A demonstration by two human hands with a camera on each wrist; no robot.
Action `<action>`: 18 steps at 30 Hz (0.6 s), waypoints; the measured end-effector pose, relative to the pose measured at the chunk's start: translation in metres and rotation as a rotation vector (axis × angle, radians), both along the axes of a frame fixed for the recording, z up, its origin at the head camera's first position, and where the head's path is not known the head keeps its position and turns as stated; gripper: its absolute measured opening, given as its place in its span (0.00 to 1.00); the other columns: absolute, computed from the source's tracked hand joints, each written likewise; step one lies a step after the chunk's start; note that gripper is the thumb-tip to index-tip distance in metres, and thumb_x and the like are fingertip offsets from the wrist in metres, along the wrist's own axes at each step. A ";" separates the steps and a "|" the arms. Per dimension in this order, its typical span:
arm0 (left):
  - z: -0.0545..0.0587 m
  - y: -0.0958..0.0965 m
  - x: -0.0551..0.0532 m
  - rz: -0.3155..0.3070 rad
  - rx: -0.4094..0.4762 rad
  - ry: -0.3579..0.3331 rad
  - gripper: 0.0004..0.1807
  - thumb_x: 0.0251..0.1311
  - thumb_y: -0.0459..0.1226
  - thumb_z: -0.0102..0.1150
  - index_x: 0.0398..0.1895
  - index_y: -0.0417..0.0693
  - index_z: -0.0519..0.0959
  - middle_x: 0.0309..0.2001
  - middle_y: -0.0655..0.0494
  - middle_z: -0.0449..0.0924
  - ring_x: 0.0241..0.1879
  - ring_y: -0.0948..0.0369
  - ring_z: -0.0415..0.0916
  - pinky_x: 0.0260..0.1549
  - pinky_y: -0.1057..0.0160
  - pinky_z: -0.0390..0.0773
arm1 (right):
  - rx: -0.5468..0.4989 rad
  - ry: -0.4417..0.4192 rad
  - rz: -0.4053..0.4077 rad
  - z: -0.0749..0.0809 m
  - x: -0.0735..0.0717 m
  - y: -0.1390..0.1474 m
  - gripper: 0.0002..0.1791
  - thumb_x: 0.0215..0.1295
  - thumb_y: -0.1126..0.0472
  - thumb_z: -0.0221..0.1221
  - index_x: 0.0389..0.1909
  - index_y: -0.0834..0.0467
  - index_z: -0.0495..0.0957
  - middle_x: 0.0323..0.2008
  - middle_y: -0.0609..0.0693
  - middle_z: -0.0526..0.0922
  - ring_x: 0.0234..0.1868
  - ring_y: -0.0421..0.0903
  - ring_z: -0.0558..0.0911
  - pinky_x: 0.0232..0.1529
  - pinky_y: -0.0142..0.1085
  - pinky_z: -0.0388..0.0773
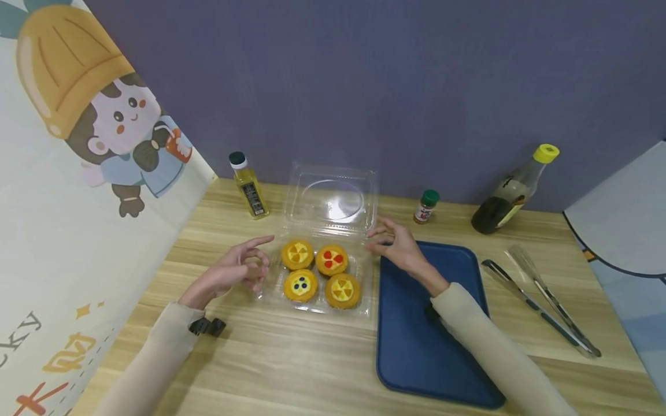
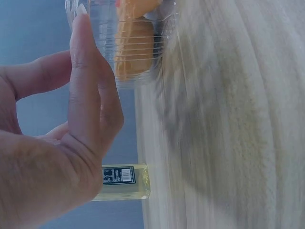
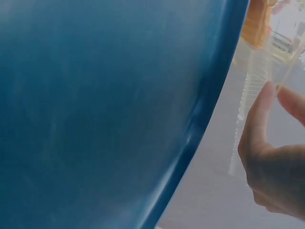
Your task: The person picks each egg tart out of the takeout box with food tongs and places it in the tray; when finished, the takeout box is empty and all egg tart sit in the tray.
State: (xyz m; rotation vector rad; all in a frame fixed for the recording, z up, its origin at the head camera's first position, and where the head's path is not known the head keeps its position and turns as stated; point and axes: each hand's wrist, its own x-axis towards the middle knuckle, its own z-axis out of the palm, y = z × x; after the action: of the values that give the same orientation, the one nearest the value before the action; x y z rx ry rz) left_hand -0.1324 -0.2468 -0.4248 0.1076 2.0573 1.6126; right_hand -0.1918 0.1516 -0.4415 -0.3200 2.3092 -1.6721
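Note:
A clear plastic clamshell container [image 1: 318, 311] lies open on the table, its lid [image 1: 333, 199] raised at the back. Several round tarts sit inside: one tart [image 1: 332, 259] has red pieces, one tart [image 1: 300, 285] blue dots, others yellow-orange wedges. By the left rim is my left hand [image 1: 236, 268], fingers loosely bent; in the left wrist view a fingertip [image 2: 82, 9] reaches the container's edge. At the right rim, near the hinge, my right hand [image 1: 398, 248] pinches the clear plastic between thumb and finger, as the right wrist view shows.
A blue tray [image 1: 432, 352] lies under my right forearm. Behind stand an oil bottle [image 1: 251, 188], a green-capped spice jar [image 1: 426, 207] and a yellow-capped dark sauce bottle [image 1: 507, 196]. Metal tongs [image 1: 543, 306] rest at the right. A dark panel [image 1: 364, 86] rises along the back.

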 end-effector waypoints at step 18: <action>-0.003 -0.002 0.001 -0.002 0.013 0.013 0.48 0.64 0.22 0.56 0.85 0.51 0.49 0.48 0.43 0.72 0.32 0.58 0.79 0.26 0.62 0.88 | -0.104 -0.182 -0.033 -0.001 0.002 0.004 0.46 0.69 0.62 0.67 0.83 0.56 0.54 0.65 0.66 0.78 0.45 0.43 0.87 0.53 0.46 0.90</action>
State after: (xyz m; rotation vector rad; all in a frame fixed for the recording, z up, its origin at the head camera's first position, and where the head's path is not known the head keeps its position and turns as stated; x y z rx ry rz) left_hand -0.1319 -0.2487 -0.4281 0.1248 2.0563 1.6279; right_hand -0.1900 0.1553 -0.4430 -0.1446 2.1117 -1.7623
